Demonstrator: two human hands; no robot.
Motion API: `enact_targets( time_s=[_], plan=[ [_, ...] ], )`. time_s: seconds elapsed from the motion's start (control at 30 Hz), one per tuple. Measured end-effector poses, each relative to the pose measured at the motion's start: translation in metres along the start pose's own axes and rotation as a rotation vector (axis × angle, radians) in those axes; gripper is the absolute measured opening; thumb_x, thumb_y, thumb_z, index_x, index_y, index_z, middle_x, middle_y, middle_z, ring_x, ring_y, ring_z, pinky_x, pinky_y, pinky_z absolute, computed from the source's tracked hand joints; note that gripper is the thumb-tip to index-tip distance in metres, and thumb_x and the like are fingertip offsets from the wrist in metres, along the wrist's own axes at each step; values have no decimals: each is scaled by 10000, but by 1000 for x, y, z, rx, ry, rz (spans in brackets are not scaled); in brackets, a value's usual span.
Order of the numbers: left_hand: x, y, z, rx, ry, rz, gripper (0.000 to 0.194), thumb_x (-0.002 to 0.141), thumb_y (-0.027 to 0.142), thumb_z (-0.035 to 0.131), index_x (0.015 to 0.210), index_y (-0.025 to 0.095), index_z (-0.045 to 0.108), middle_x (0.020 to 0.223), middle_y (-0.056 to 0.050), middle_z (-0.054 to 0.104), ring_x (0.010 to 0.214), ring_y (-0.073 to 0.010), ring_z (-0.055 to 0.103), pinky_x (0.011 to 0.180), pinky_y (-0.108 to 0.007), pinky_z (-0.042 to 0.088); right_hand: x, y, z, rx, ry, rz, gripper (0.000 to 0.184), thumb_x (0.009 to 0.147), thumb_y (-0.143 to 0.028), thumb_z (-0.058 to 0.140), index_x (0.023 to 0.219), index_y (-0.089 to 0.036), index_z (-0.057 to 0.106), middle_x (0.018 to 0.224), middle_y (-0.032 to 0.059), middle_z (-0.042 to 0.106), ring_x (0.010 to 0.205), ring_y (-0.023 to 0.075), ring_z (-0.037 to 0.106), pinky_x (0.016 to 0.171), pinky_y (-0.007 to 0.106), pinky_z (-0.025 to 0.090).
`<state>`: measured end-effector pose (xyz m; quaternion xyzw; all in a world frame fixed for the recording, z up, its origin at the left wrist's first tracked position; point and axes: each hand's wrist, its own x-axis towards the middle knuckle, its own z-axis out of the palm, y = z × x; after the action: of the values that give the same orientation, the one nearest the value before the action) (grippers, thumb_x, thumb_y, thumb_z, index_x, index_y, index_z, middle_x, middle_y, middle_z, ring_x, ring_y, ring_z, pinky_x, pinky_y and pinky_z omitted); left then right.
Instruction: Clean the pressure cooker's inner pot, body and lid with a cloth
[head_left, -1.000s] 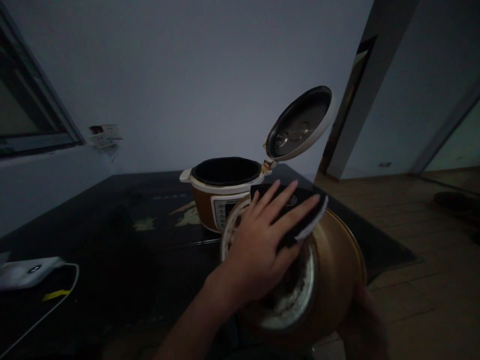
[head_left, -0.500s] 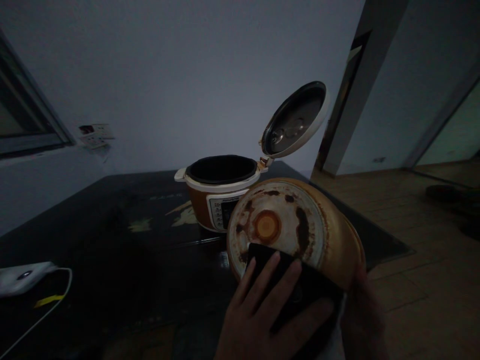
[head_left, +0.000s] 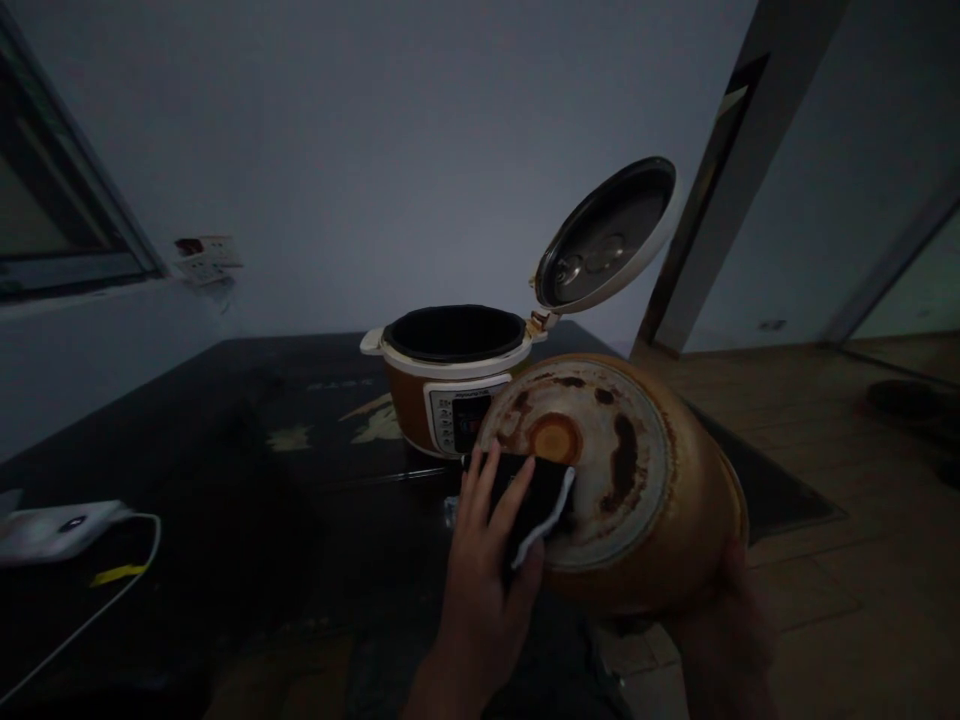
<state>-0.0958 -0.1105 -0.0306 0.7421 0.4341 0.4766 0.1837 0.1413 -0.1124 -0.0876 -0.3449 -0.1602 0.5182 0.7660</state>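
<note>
gripping a black pad [head_left: 551, 487], my left hand [head_left: 489, 560] presses the stained pot [head_left: 607, 455] my right hand [head_left: 724, 620] clasps. overpressing could dislodge it.

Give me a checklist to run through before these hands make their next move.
1. Right hand touching the pot near its rim: ok.
2. Firmness of that grip: cannot tell; dim and partly hidden.
3. Left hand holding the cloth at the pot's base: ok.
4. Base free of stains: not ok; brown and dark patches show.
5. Cooker clean inside: cannot tell; too dark.
6. Cord away from both hands: ok; it lies at the far left.
</note>
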Motion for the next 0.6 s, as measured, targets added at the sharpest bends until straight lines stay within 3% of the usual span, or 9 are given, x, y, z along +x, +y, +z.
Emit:
enact_targets(
  time_s=[0.17, 0.33, 0.5, 0.6],
  plan=[
    [17, -13, -1, -233, 144, -205, 444, 984, 408, 372, 1412, 327, 454, 1601, -20, 243, 1468, -215, 205, 1193, -433, 161, -1, 1, -7, 1, -7, -42, 495, 705, -420, 752, 1189, -367, 662, 903, 20, 777, 744, 251, 733, 792, 455, 576],
    [31, -17, -15, -366, 179, -306, 514, 970, 483, 377, 1429, 260, 436, 1544, -49, 373, 1441, -185, 275, 1198, -375, 161, -5, 8, -22, -77, -48, -34, 323, 673, -490, 756, 956, -335, 743, 865, 21, 778, 705, 248, 736, 573, 347, 590],
    [51, -9, -34, -246, 116, -106, 509, 982, 437, 377, 1466, 282, 365, 1549, -36, 362, 1421, -184, 312, 1187, -367, 189, -13, 5, -25, -154, -127, 35, 326, 584, -496, 799, 825, -287, 728, 737, 42, 760, 814, 308, 733, 629, 399, 602],
    [63, 3, -41, -81, 40, 56, 519, 987, 398, 376, 1489, 278, 316, 1556, -37, 342, 1431, -180, 281, 1188, -370, 174, -13, 1, -21, -156, -112, 57, 299, 514, -448, 837, 719, -269, 713, 689, 48, 746, 773, 315, 732, 587, 385, 598]
  ],
)
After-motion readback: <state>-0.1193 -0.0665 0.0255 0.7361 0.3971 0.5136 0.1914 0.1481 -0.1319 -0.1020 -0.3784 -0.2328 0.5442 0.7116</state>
